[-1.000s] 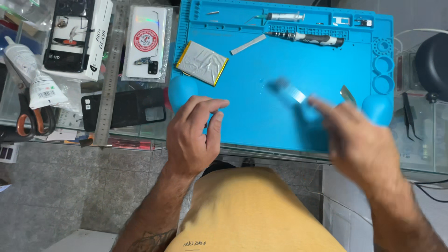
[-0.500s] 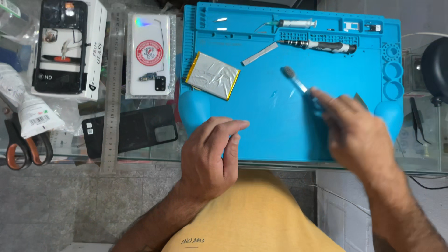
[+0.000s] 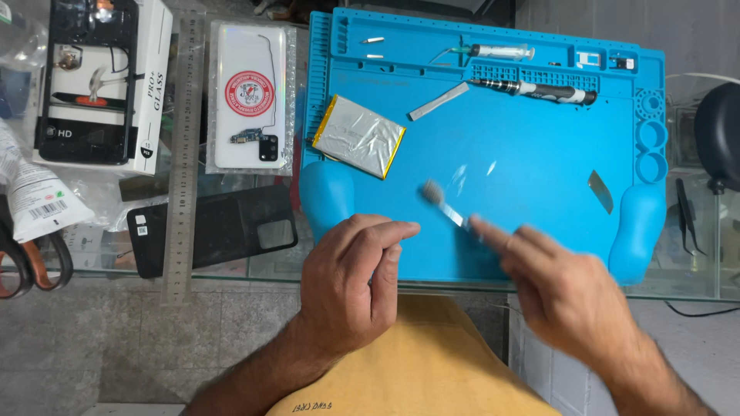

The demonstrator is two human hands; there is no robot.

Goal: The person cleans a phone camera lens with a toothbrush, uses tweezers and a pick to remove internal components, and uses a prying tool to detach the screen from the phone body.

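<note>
Two bare hands hover over the near edge of a blue silicone work mat (image 3: 539, 139) on the glass desk (image 3: 231, 266). Blurred, the right hand (image 3: 566, 296) pinches a small grey-bristled brush (image 3: 443, 204), its head pointing away. Loosely curled, the left hand (image 3: 354, 281) holds nothing. Beyond it lies a flat silver battery pack (image 3: 360, 135). Farther off, the mat's far tray slots hold a clear syringe (image 3: 493, 52) and a slim black-and-silver screwdriver (image 3: 536, 89).

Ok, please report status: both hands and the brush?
Right hand holds small brush, bristles over blue mat. Left hand empty, at mat edge. Silver battery lies apart from brush.
</note>
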